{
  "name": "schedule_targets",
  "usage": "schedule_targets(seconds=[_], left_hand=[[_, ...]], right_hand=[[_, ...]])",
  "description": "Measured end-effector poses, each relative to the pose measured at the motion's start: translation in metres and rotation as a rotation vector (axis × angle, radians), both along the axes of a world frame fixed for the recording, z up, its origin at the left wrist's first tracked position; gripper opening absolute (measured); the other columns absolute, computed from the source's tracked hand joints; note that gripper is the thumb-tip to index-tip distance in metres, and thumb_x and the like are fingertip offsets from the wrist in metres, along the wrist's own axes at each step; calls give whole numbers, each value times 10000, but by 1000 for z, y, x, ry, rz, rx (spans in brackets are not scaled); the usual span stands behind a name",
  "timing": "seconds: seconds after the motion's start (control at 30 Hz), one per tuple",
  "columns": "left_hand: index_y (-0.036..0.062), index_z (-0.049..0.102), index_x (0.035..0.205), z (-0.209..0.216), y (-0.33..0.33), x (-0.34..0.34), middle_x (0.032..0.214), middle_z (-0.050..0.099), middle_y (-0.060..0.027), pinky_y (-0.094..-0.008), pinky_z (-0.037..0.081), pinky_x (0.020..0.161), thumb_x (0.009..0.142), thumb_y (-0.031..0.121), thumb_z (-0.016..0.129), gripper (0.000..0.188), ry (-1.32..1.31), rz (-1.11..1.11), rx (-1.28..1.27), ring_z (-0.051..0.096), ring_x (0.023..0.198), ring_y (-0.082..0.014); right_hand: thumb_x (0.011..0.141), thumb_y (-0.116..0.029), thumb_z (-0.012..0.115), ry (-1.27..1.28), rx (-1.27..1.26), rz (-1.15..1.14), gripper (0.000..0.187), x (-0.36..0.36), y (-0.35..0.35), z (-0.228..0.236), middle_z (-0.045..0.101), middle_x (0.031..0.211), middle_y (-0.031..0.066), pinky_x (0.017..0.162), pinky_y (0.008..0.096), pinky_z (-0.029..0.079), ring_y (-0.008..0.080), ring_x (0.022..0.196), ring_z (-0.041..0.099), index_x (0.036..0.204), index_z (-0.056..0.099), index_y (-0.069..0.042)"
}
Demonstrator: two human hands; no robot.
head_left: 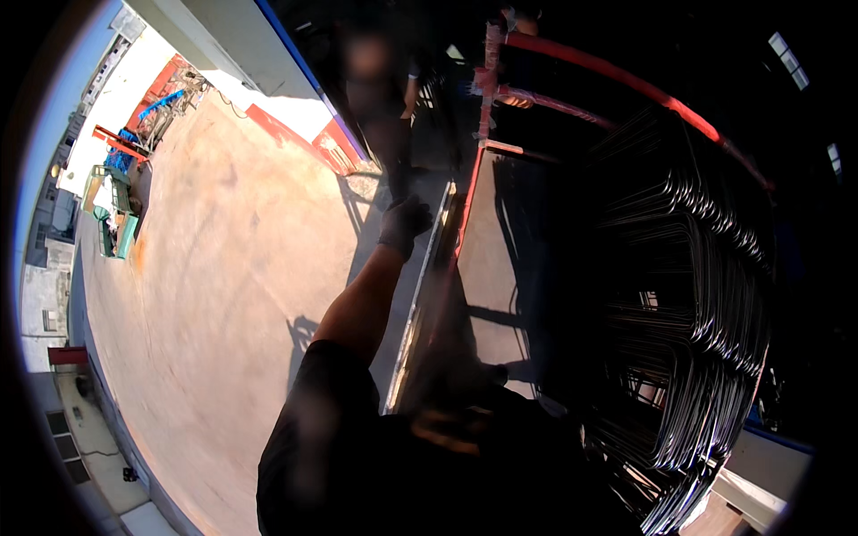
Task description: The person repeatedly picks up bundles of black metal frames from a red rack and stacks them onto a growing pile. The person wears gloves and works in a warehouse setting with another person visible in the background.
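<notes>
One long bar (415, 308), narrow and pale-edged, runs mid-frame near my one dark-gloved left hand (407, 219); I cannot tell my fingers' grip. Upper right: one red frame (617, 70).

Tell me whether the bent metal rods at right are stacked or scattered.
Stacked: the bent metal rods sit in dense tiers, their rounded corners lined up.

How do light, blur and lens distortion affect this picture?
Head view: sunlight bleaches the ground, while deep shade hides much on the right; head view: glints outline the stacked bent rods; head view: the left hand is dark but discernible; head view: a co-worker's head is blurred, the red rail bows.
</notes>
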State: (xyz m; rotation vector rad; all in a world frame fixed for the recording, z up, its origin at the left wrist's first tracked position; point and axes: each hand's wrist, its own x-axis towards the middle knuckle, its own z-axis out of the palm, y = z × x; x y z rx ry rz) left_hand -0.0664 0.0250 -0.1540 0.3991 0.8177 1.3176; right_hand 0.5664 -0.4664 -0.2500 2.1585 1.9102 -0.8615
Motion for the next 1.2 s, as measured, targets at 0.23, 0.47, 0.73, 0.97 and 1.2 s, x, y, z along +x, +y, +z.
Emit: schedule_targets(seconds=[0.23, 0.47, 0.73, 0.97, 1.2], left_hand=[[8, 594, 1343, 96, 85, -71, 1165, 741, -183, -409, 620, 774, 1053, 361, 677, 464, 424, 130, -50, 730, 883, -292], [59, 642, 1263, 115, 146, -133, 1111, 760, -107, -381, 589, 819, 1030, 467, 686, 472, 620, 183, -178, 724, 925, -224], [12, 719, 1167, 140, 177, -186, 995, 713, -6, -309, 505, 844, 988, 368, 776, 403, 1183, 354, 52, 630, 905, -119], [18, 720, 1119, 145, 201, -261, 946, 686, 10, -315, 501, 854, 1043, 416, 692, 406, 1604, 7, 86, 613, 896, -115], [22, 552, 1495, 194, 162, -222, 1274, 693, -205, -476, 567, 925, 1082, 696, 327, 821, 415, -609, -296, 698, 1082, -364]], right_hand=[[917, -441, 716, 147, -120, -178, 352, -90, 118, 76, 775, 1105, 162, 858, 488, 576, 370, 1025, 727, 1018, 801, -115], [871, -374, 812, 243, 65, -63, 335, -85, 145, 44, 766, 1055, 165, 858, 465, 586, 377, 978, 728, 1051, 763, -96], [929, -284, 781, 665, -139, -244, 477, -189, 268, 61, 733, 1252, 133, 1026, 395, 541, 274, 1176, 694, 1308, 662, -19], [908, -278, 865, 1199, -220, -239, 618, -362, 429, 154, 721, 1241, 80, 1001, 355, 559, 193, 1164, 695, 1402, 599, -18], [916, -360, 854, 1381, -242, -78, 935, -508, 495, 179, 552, 1530, 210, 1171, 397, 450, 254, 1431, 538, 1626, 351, -19]])
